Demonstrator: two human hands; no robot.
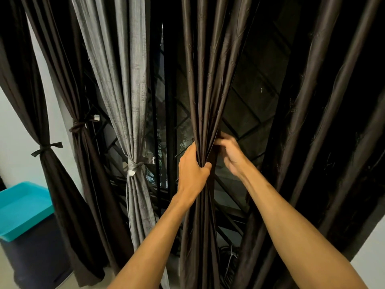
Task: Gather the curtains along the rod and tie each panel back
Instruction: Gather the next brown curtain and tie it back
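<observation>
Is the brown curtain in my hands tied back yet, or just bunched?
Bunched, not tied. The left hand grips the brown curtain in folds, the right hand holds its edge; no tie circles it.

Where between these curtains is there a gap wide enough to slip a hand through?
Between the grey curtain and the brown panel the left hand grips; also right of that panel, where the right hand reaches. The far-right curtain hangs in close folds.

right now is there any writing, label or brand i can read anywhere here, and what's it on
No readable text anywhere in this view.
On the grey curtain, a white tag: too small to show any print.
On the teal tub: no label visible.
</observation>
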